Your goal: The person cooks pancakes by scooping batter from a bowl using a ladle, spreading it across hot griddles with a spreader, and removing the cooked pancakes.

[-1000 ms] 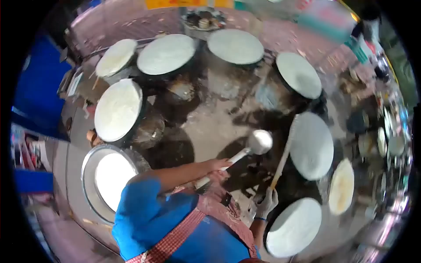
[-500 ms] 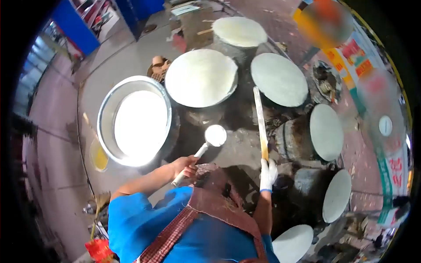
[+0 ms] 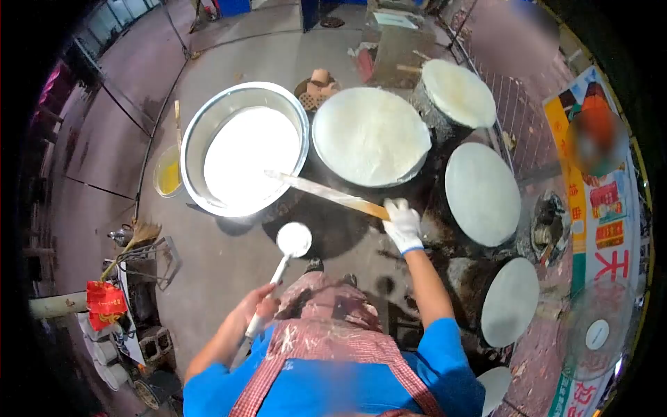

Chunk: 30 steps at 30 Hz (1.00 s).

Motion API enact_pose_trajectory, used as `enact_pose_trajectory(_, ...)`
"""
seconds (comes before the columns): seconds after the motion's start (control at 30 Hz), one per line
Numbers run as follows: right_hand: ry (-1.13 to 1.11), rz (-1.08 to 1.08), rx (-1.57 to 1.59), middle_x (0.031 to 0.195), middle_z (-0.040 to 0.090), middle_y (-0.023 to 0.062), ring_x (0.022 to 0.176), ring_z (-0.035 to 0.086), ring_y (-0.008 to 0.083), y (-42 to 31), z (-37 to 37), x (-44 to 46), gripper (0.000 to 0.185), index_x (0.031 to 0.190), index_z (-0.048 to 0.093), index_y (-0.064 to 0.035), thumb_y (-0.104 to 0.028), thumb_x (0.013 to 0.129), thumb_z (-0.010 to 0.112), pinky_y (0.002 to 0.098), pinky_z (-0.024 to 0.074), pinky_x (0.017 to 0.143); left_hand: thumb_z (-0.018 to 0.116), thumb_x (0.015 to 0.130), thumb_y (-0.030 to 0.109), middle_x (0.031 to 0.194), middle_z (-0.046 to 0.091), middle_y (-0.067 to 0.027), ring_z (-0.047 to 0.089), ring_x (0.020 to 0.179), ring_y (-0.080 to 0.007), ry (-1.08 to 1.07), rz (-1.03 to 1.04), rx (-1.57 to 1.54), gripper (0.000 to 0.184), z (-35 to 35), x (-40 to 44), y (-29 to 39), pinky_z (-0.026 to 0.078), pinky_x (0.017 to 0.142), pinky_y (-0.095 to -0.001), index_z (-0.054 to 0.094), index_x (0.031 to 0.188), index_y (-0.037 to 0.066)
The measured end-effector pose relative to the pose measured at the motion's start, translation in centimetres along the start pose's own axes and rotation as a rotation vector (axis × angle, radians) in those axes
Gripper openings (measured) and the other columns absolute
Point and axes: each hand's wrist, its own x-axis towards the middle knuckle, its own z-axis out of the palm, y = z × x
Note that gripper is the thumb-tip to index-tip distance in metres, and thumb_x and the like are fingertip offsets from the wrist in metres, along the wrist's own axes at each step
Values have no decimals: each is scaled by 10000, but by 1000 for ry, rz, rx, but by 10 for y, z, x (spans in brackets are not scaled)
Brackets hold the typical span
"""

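My left hand (image 3: 258,306), bare, is wrapped round the white handle of a ladle (image 3: 294,240), whose round bowl is coated white. The ladle hangs just below a large metal basin (image 3: 300,115) of white batter (image 3: 246,156). In a white glove, my right hand (image 3: 401,221) grips the yellow-brown end of a long flat wooden spatula (image 3: 326,193). The spatula's white-coated tip reaches over the batter. Right of the basin, a round griddle (image 3: 372,137) is covered by a pale sheet, its lower edge near the gloved hand.
More round griddles with pale sheets (image 3: 483,194) curve down the right side. A container of yellow liquid (image 3: 168,174) stands left of the basin. Brown pieces in a bowl (image 3: 318,90) lie behind it. A printed banner (image 3: 604,229) borders the right; a red bag (image 3: 105,304) is at lower left.
The view has swung left toward the basin. My right hand has brought the spatula from upright to pointing left over the batter. My left hand still holds the ladle, now lower beside the basin.
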Motion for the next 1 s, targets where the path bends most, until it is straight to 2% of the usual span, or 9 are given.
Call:
enact_pose_trajectory(0.17,-30,-372,-120,1074,517,150,779,612,303,14,30,101,536,1183,467,-99,-260,702,640,414,503,681,422,931,302,560,327,-5,265,368,-61,-14,7,-214,266,-46,3,-9,228,270,-170,519,1176,261)
enact_pose_trajectory(0.3,-56,-591,-213,773,607,134,757,620,279,18,11,135,203,816,609,-72,-197,657,593,418,506,640,408,937,295,522,289,10,248,362,-54,-101,60,-263,242,-41,-5,-15,230,284,-185,536,1136,244)
enact_pose_trajectory(0.43,-162,-475,-89,794,629,176,733,620,328,20,-35,179,159,736,624,-67,-174,648,546,449,487,657,438,927,314,507,286,21,263,352,-54,-131,53,-326,152,-27,-1,-5,237,262,-176,488,968,176)
enact_pose_trajectory(0.57,79,-285,72,847,628,194,799,592,382,63,-103,267,247,815,632,-27,-193,674,516,463,468,715,447,921,336,503,282,25,261,348,-45,-157,99,-361,222,-3,14,6,225,257,-170,457,862,123)
enact_pose_trajectory(0.6,117,-224,136,834,632,189,786,598,370,87,-115,298,255,833,627,-12,-194,684,528,453,467,706,458,907,371,478,275,30,263,344,-45,-116,160,-291,353,16,15,7,228,260,-174,420,699,89)
enact_pose_trajectory(0.7,354,-256,490,711,624,144,640,599,271,164,-169,367,232,814,603,11,-191,701,588,391,462,597,465,893,404,464,272,33,268,344,-45,-256,141,-388,433,44,41,4,240,270,-182,375,608,91)
enact_pose_trajectory(0.83,262,263,786,599,556,73,495,515,149,289,-228,402,177,759,606,-4,-173,707,608,312,403,456,455,903,376,494,306,15,282,355,-53,-410,192,-526,373,103,61,-14,268,298,-190,494,742,41)
enact_pose_trajectory(0.87,425,248,917,553,484,12,374,397,124,318,-223,399,104,712,548,-57,-136,735,611,293,310,351,446,910,358,510,320,8,291,364,-55,-407,238,-533,321,121,63,-20,276,305,-190,514,842,51)
enact_pose_trajectory(1.0,650,541,1353,551,474,13,398,445,142,459,-143,396,78,727,531,-63,-70,713,607,293,333,363,415,933,301,570,361,-13,326,400,-64,-443,339,-568,309,164,75,-37,305,334,-193,496,1183,140)
